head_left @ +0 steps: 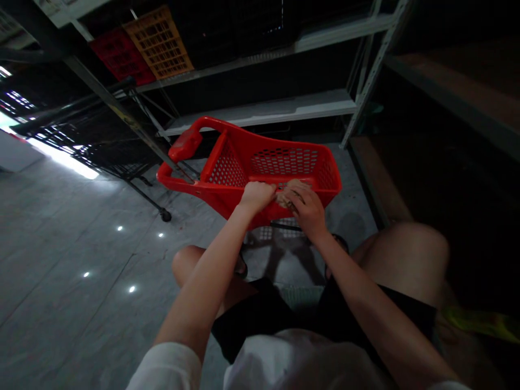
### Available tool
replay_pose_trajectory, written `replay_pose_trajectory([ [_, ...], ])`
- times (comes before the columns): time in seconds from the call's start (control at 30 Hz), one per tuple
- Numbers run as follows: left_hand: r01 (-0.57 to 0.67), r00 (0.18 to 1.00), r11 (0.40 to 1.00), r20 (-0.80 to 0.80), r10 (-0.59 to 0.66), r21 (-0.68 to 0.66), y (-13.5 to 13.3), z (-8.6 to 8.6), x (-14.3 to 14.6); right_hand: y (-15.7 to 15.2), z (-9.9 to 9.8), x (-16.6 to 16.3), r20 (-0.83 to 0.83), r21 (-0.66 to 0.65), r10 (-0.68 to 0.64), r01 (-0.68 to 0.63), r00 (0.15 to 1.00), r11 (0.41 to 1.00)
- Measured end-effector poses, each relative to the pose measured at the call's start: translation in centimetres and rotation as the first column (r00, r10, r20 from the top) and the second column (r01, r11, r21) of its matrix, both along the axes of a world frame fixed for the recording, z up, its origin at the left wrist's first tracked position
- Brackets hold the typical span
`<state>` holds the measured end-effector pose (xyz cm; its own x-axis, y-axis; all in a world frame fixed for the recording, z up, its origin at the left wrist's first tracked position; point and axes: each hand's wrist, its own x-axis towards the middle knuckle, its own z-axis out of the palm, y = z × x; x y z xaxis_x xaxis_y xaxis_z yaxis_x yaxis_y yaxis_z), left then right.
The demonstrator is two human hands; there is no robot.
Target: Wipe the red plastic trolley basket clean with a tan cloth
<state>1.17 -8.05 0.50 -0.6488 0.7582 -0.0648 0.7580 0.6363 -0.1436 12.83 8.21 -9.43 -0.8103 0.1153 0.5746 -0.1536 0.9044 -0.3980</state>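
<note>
A red plastic shopping cart (264,142) with perforated sides stands on the floor in front of my knees. My left hand (258,196) is closed over the cart's near rim, its fingertips hidden on the inner side. Just to the right, my right hand (311,212) presses a crumpled beige cloth (298,185) against the same rim, fingers bent over it. Part of the cloth is covered by those fingers. Between my two hands there is a small gap along the rim.
A metal shelf rack (325,105) stands behind the cart, with a yellow crate (160,43) and a red crate (122,57) on it. To the left is a dark wire cart (101,151) with a caster. Dark wooden shelving (459,92) rises on the right.
</note>
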Motion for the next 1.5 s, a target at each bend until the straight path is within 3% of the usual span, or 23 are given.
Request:
replay_pose_trajectory([
  [0.2,0.001,1.000,1.000,-0.026,-0.001,0.021,0.9,-0.1,0.6,6.5,-2.8,1.2,-0.001,-0.040,-0.239,0.239,0.971,0.970],
  [0.27,-0.013,0.999,1.000,-0.033,0.014,0.023,1.3,-0.2,0.7,5.9,-3.0,0.9,-0.007,-0.089,-0.323,0.321,0.946,0.943],
  [0.37,-0.032,0.999,0.999,-0.038,0.033,0.029,1.9,-0.3,0.8,1.7,-3.2,-0.4,-0.002,-0.187,-0.407,0.399,0.914,0.898],
  [0.47,-0.030,0.998,0.999,-0.048,0.032,0.044,2.1,-0.5,0.8,-2.7,-3.8,-1.6,-0.026,-0.264,-0.363,0.344,0.932,0.901],
  [0.53,-0.029,0.998,0.999,-0.050,0.031,0.041,1.9,-0.5,0.8,-3.7,-4.3,-1.7,-0.048,-0.276,-0.311,0.287,0.949,0.917],
  [0.63,-0.026,0.999,0.999,-0.044,0.027,0.029,1.5,-0.4,1.0,-1.2,-5.1,-0.4,-0.041,-0.234,-0.223,0.207,0.974,0.950],
  [0.7,-0.024,0.999,0.999,-0.036,0.025,0.024,1.2,-0.3,1.1,2.0,-5.6,0.7,-0.040,-0.230,-0.256,0.241,0.966,0.943],
  [0.83,-0.017,1.000,0.999,-0.024,0.018,0.028,0.9,0.0,1.3,7.0,-6.0,1.8,-0.106,-0.310,-0.434,0.385,0.895,0.869],
  [1.03,-0.040,0.998,0.999,-0.038,0.040,0.008,0.8,0.0,1.3,8.9,-5.4,0.4,-0.131,-0.613,-0.591,0.403,0.796,0.679],
  [1.23,-0.021,0.998,1.000,-0.063,0.019,-0.021,0.6,-0.2,0.9,11.8,-5.2,-0.5,-0.016,-0.704,-0.493,0.340,0.870,0.623],
  [1.37,-0.019,0.998,0.999,-0.066,0.017,-0.036,0.4,-0.4,0.7,15.0,-4.4,-1.4,0.082,-0.703,-0.322,0.284,0.943,0.652],
  [1.5,-0.034,0.997,0.997,-0.067,0.030,-0.067,0.0,-0.1,0.7,17.5,-3.4,-3.4,0.169,-0.681,-0.212,0.270,0.962,0.681],
])
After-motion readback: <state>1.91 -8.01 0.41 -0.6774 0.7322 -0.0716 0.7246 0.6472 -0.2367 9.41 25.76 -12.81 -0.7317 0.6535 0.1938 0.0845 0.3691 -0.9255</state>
